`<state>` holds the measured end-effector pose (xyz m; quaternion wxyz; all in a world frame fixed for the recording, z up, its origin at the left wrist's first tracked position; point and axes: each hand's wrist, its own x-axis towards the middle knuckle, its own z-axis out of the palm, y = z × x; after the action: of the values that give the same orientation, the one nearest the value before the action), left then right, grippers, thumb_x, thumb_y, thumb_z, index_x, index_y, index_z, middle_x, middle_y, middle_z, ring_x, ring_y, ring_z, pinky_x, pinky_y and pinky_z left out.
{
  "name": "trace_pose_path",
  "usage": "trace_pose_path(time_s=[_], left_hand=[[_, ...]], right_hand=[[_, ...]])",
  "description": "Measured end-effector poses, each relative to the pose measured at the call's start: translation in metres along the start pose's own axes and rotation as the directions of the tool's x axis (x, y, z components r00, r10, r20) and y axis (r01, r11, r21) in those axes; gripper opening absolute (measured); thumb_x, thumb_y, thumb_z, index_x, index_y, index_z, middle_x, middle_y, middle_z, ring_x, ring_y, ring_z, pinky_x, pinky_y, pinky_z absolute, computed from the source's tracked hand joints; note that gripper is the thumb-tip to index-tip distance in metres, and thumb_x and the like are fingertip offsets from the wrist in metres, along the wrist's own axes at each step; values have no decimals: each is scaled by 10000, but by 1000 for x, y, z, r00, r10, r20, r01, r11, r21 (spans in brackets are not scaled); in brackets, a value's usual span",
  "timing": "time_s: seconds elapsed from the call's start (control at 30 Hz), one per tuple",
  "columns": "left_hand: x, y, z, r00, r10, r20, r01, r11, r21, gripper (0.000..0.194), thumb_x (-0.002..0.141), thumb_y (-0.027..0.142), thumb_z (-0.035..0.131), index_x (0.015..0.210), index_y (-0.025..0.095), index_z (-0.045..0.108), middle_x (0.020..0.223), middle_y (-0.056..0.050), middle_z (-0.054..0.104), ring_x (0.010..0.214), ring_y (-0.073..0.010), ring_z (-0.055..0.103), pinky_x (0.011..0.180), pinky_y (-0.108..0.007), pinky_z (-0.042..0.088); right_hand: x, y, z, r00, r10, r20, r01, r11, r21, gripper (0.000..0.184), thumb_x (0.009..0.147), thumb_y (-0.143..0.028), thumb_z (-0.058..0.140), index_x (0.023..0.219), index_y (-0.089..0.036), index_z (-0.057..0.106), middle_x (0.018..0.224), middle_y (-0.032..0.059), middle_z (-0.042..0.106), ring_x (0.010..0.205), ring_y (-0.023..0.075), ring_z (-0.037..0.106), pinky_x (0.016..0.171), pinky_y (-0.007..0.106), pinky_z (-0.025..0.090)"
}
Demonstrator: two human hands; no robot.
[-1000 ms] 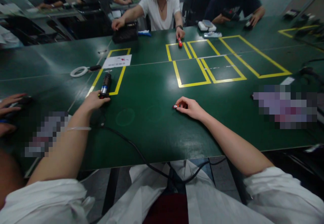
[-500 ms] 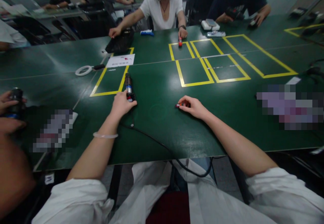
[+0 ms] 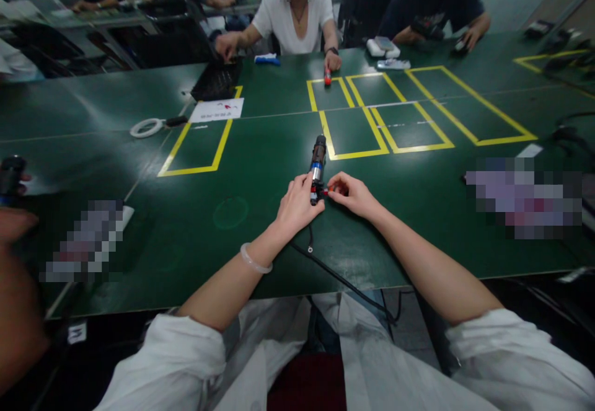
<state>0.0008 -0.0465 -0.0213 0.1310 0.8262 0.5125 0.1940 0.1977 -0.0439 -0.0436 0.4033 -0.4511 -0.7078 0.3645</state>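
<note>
My left hand [image 3: 300, 203] is closed around the lower end of a black cylindrical tool [image 3: 318, 154] with a silver and blue band. The tool lies on the green table, its far end pointing away from me. Close on its right, my right hand [image 3: 351, 193] pinches a small red and black piece [image 3: 326, 192] between thumb and fingers. That piece is at the tool's near end; whether the two touch I cannot tell. A thin black cord with a ring terminal [image 3: 310, 249] lies below my left hand, beside a thicker black cable [image 3: 341, 281].
Yellow tape outlines [image 3: 357, 154] mark the table. A white paper sheet [image 3: 216, 111] and a black tray [image 3: 216, 82] lie at the back left. Across the table, a person's hand rests at a red object [image 3: 328, 78]. At the left edge, another person's hand holds a black cylinder [image 3: 12, 174].
My left hand has slid right with the black cylindrical tool, bringing it up to my right hand. My right hand stays nearly in place with its small piece. The tray opposite has tilted.
</note>
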Motion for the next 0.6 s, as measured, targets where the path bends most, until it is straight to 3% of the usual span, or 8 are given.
trace_pose_path(time_s=[0.17,0.6], left_hand=[[-6,4,4,1000,-9,-12,8,1000,-21,708,822,363,629,1468,184,402,1359,-145,472,1215,-304,511,914,-384,519],[-8,4,2,999,8,-32,-6,999,48,698,834,379,635,1472,215,405,1339,-133,487,1187,-298,521,899,-368,519]], right_hand=[[-1,0,0,1000,-28,10,28,998,-52,130,810,-267,635,859,-205,531,688,-29,536,591,123,473,585,263,381],[-2,3,1,990,-130,49,135,982,-129,80,853,-274,634,886,-204,615,827,16,564,683,150,511,681,294,422]])
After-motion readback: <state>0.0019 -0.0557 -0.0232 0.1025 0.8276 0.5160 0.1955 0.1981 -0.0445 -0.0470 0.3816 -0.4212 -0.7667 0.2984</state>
